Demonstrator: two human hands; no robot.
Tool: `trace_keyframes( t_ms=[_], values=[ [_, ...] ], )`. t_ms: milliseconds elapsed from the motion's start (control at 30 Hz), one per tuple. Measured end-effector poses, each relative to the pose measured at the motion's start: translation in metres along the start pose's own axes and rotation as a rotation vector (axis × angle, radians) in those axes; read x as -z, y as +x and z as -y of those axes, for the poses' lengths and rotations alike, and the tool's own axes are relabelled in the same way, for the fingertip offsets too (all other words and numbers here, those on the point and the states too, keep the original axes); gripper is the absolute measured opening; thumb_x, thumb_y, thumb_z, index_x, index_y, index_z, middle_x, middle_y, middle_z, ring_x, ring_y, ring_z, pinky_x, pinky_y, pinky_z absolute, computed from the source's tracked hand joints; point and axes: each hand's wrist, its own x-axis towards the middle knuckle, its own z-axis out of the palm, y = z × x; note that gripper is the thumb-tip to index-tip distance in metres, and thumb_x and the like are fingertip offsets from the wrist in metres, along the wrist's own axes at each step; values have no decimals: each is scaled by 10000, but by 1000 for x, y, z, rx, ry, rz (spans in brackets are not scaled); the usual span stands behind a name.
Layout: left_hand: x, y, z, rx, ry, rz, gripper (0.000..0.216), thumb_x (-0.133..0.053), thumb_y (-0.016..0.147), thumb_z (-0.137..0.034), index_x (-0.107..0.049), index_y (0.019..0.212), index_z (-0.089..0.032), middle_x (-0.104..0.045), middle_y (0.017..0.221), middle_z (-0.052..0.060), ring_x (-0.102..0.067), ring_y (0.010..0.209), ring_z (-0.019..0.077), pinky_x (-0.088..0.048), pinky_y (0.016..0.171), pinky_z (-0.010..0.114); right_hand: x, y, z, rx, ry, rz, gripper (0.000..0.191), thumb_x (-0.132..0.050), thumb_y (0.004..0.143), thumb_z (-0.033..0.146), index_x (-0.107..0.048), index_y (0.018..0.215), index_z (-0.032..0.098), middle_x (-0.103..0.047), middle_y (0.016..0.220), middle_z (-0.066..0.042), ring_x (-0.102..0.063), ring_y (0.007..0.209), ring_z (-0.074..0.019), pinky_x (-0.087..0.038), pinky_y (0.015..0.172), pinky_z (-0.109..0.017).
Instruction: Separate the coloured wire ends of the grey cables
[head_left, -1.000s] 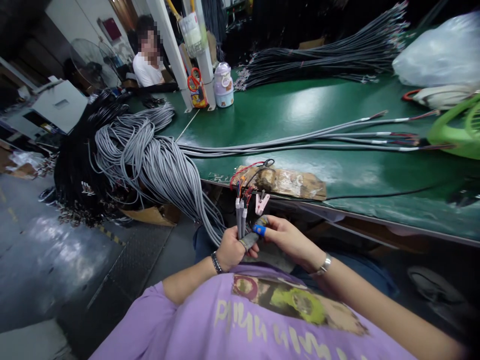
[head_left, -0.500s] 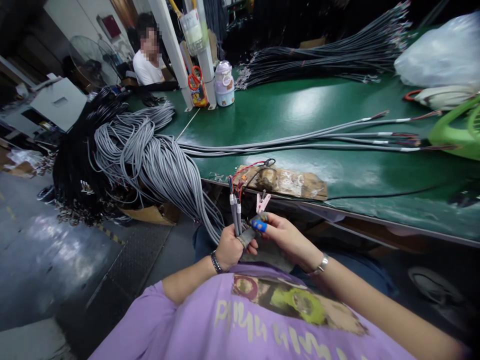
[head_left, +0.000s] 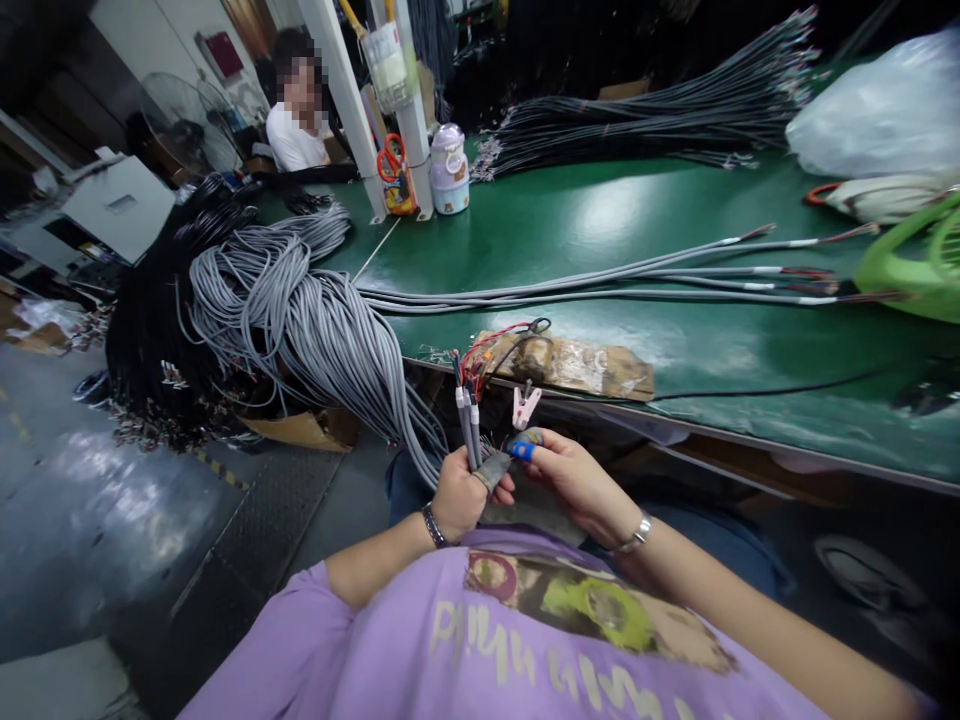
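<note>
My left hand (head_left: 463, 492) is closed around a few grey cables (head_left: 470, 430), their ends standing up with white bands and coloured wires fanned out on top. Tape covers the left thumb. Just to the right, my right hand (head_left: 561, 470) pinches close to the left thumb, with blue and dark tape on its fingers. What lies between those fingertips is too small to make out; thin wires show between the hands. A pink clothespin (head_left: 525, 408) sits at the bench edge above the right hand. The big bundle of grey cables (head_left: 322, 310) drapes off the bench at left.
On the green bench (head_left: 480, 240) lie several grey cables with stripped ends, a wooden board (head_left: 600, 370), black cable bundles (head_left: 637, 120), a plastic bag (head_left: 877, 105) and a green basket-like item (head_left: 915, 260). A purple bottle (head_left: 450, 170) stands by a post. A person (head_left: 296, 110) sits behind.
My right hand has shifted slightly right, away from the left thumb. The cable ends in my left hand lean a little further left.
</note>
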Motion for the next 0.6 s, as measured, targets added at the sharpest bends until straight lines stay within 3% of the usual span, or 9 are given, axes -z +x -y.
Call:
trace_keyframes(
  t_ms=[233,400,600],
  values=[
    [3,-3,0,0,42,62,436,-708,688,-538,-569,786,-137,-605,564,-3,-556,418,102,-394,388,198,8,1,9,-28,163,-16,326,-736,627,426,-496,661,207,-448,591,51,-398,537,-96,-394,563,-268],
    [1,-3,-1,2,63,57,415,-707,692,-523,-540,754,-148,-606,552,-4,-559,413,105,-388,385,193,9,-1,10,-45,-32,136,334,-743,636,454,-556,693,183,-516,603,32,-427,562,-103,-355,562,-264],
    [0,-3,-1,0,82,65,414,-711,690,-522,-537,746,-151,-603,544,-7,-562,413,106,-390,391,193,7,0,5,10,-99,133,243,-712,650,370,-558,661,182,-536,578,36,-410,548,-99,-325,560,-263]
  ],
)
